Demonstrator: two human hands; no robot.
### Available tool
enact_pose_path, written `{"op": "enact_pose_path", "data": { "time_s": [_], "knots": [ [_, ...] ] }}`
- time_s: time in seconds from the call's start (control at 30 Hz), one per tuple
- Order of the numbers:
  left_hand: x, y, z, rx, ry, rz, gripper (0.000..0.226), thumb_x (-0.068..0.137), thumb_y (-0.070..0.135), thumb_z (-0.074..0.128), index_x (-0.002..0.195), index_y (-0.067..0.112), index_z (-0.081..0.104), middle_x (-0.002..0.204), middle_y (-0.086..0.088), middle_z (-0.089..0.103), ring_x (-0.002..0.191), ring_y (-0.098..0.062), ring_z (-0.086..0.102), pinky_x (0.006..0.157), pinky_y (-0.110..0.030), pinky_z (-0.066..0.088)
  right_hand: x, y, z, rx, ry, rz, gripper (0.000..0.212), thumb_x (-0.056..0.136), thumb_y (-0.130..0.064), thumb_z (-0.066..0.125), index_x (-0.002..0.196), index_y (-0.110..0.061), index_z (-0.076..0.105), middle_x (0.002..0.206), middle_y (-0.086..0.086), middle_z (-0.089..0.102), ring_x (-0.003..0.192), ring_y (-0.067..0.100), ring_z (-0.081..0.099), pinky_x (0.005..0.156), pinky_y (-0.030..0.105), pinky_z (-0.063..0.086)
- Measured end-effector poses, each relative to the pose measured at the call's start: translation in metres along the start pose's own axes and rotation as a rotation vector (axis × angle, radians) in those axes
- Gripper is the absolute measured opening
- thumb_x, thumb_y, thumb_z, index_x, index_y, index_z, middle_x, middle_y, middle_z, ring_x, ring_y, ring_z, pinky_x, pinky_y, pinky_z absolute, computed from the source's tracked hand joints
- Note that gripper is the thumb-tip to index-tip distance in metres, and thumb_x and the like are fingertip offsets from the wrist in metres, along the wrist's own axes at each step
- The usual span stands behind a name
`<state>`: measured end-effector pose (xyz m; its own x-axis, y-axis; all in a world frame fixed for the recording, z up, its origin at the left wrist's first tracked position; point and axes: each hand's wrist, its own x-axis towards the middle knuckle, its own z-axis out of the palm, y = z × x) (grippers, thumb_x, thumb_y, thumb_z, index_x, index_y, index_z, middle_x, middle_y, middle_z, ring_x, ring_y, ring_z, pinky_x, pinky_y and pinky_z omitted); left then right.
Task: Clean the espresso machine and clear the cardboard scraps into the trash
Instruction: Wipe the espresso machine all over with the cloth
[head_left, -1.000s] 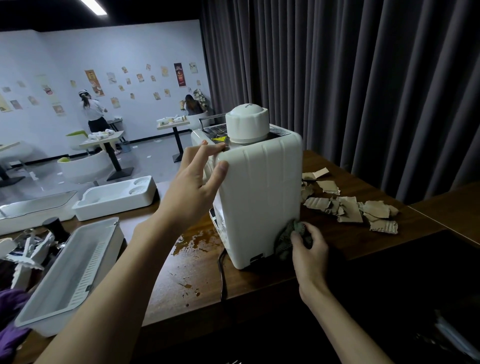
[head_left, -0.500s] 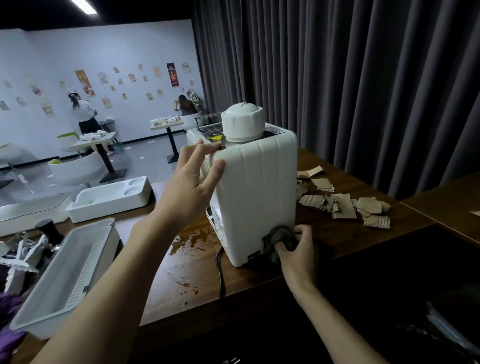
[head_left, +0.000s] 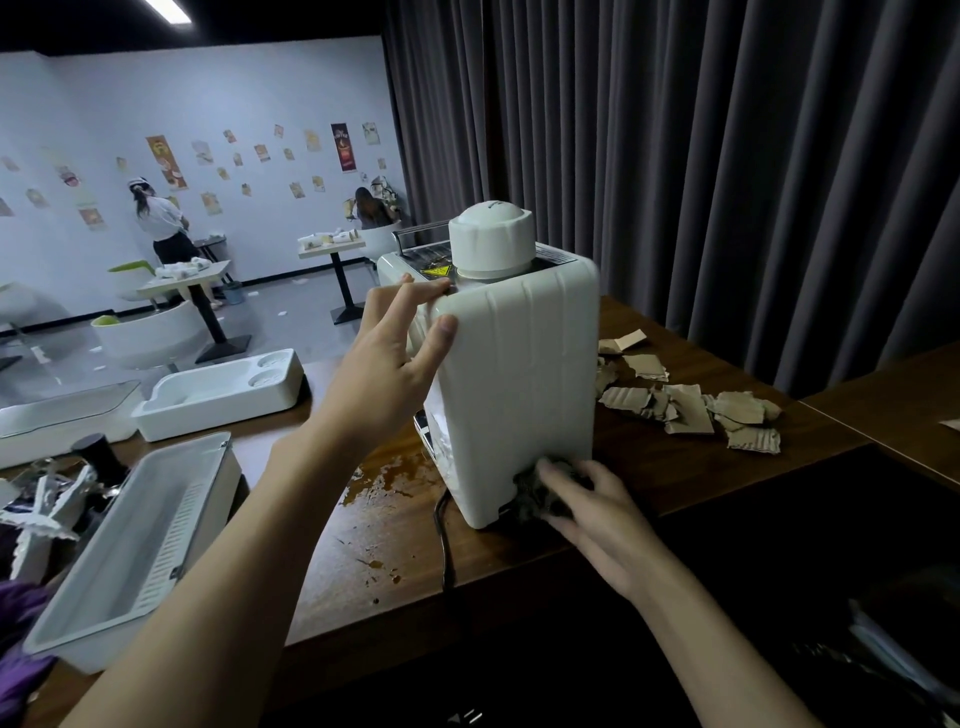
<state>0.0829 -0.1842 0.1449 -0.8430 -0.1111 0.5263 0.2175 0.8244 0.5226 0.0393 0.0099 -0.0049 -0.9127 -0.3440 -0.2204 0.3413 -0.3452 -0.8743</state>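
Espresso machine (head_left: 519, 374), white and upright, stands near the front edge of the wooden bench (head_left: 675, 483), its ribbed panel facing the camera and a round white cap (head_left: 491, 241) on top. The left hand (head_left: 384, 379) clasps the machine's upper left corner. Its fingers lie side by side along the top edge and its thumb is spread away from them, pressed flat against the ribbed panel. The right hand (head_left: 597, 509) is at the machine's lower right corner, just above the bench top. Its fingers are bent round a dark bunched cloth (head_left: 530, 493) and press it against the base of the panel.

A black power cord (head_left: 445, 540) runs from under the machine's left side and drops over the front edge of the bench. A wet brown spill (head_left: 384, 483) spreads over the wood just left of the machine, between it and a long white tray (head_left: 130, 545) at the bench's left end. A second white tray (head_left: 218, 395) with two round recesses sits farther back on that side.

The torn cardboard scraps (head_left: 685, 405) lie in a loose heap on the bench to the right of the machine, toward the rear edge. The nearest pieces are just beside the machine's right side, and the whole heap is well apart from both hands. A dark pleated curtain (head_left: 727, 156) hangs behind the bench. In the room beyond, two people stand by small tables at a wall hung with posters.
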Motion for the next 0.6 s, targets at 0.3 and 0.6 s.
{"op": "enact_pose_path", "data": {
  "time_s": [0.3,0.6],
  "knots": [
    [-0.001,-0.001,0.0,-0.006,0.006,0.004,0.04,0.095,0.061,0.036,0.132,0.047,0.042,0.141,0.004,0.036,0.131,-0.02,0.043,0.098,-0.035,0.039,0.007,0.015,0.008,-0.407,0.481,-0.271,0.037,0.081,-0.008,0.076,0.113,-0.015,0.059,0.11,0.002,0.06,0.104,0.021,0.061,0.086,0.031,0.053],
    [0.0,-0.002,0.001,-0.008,0.008,0.004,0.036,0.098,0.056,0.039,0.133,0.047,0.042,0.137,0.006,0.035,0.121,-0.013,0.044,0.094,-0.032,0.038,0.018,0.02,0.006,-0.623,0.674,-0.449,0.034,0.085,-0.01,0.071,0.118,-0.011,0.065,0.13,0.009,0.051,0.118,0.028,0.053,0.089,0.03,0.048]
  ]
}}
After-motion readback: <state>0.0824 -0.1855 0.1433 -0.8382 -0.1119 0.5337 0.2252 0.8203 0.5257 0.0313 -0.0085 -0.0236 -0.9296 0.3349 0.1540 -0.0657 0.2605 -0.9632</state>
